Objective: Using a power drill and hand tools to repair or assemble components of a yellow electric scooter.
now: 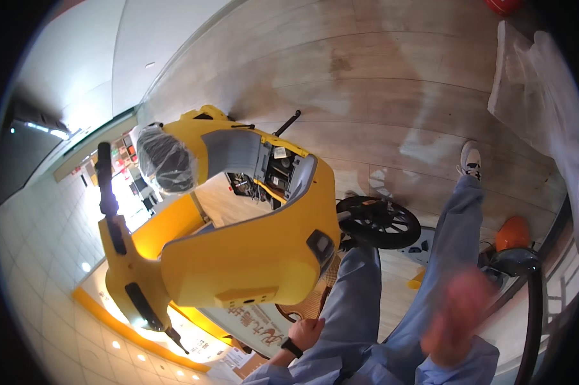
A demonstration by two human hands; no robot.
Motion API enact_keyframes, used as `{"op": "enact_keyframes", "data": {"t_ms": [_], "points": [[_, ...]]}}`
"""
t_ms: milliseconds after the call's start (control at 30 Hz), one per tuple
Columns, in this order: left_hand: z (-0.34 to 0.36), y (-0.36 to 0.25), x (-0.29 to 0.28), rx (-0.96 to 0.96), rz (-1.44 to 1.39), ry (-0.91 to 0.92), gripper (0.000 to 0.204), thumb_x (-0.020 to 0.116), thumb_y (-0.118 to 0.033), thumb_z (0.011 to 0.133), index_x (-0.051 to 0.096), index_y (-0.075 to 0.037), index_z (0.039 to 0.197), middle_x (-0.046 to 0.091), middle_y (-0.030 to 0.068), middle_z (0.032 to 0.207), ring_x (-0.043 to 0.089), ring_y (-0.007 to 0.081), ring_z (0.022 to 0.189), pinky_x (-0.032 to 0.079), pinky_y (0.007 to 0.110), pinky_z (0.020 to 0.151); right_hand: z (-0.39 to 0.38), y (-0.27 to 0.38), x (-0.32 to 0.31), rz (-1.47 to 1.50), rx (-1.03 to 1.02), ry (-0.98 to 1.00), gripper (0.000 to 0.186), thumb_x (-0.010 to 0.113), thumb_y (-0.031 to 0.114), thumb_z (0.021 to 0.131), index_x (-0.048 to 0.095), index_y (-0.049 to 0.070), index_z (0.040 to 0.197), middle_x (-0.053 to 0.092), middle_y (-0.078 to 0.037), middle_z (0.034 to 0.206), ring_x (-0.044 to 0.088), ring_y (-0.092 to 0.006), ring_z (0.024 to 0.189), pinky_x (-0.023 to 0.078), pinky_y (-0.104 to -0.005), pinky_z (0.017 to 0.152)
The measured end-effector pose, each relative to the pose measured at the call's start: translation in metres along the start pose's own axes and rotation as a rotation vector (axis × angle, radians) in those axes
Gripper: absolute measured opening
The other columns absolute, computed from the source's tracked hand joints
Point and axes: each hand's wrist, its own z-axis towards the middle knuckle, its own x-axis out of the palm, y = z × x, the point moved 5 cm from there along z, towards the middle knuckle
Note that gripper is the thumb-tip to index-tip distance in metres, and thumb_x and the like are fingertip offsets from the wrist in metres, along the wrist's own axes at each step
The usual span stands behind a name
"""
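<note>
In front of me, to the left, is a yellow scooter point(251, 256) with an open frame that bares wiring and black parts point(280, 170) inside. Clear plastic film covers its dark seat point(167, 160). The black spoked wheel point(389, 224) is the part closest to my legs. My left hand point(307, 333), with a black band at the wrist, is curled into a fist beside my left thigh, below the scooter's yellow body; nothing shows in it. Motion smears my right hand point(456, 314) over my right leg, so its fingers do not show clearly.
A wood-plank floor point(366, 96) spreads beyond the scooter. Translucent plastic sheeting point(533, 96) hangs at the right, with an orange object point(512, 233) below it. A grey panel point(419, 247) and a yellow piece point(416, 278) lie between my legs.
</note>
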Motion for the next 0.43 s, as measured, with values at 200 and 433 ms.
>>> {"op": "enact_keyframes", "data": {"t_ms": [200, 433], "points": [[0.032, -0.014, 0.038, 0.092, 0.03, 0.085, 0.051, 0.046, -0.048, 0.092, 0.067, -0.008, 0.071, 0.064, 0.0186, 0.069, 0.064, 0.0391, 0.072, 0.05, 0.051, 0.065, -0.098, -0.263, 0.226, 0.517, 1.058, 0.387, 0.03, 0.059, 0.033, 0.092, 0.059, 0.005, 0.103, 0.062, -0.004, 0.083, 0.059, -0.0124, 0.075, 0.046, -0.03, 0.069], [0.047, 0.0, 0.077, 0.053, 0.101, 0.253, 0.043, 0.046, -0.053, 0.092, 0.072, -0.018, 0.09, 0.069, 0.0146, 0.08, 0.066, 0.0363, 0.08, 0.052, 0.049, 0.072, -0.079, -0.217, 0.295, 1.085, 1.481, 0.542, 0.037, 0.063, 0.045, 0.088, 0.064, 0.013, 0.106, 0.062, 0.002, 0.091, 0.057, -0.0111, 0.083, 0.043, -0.0282, 0.073]]}}
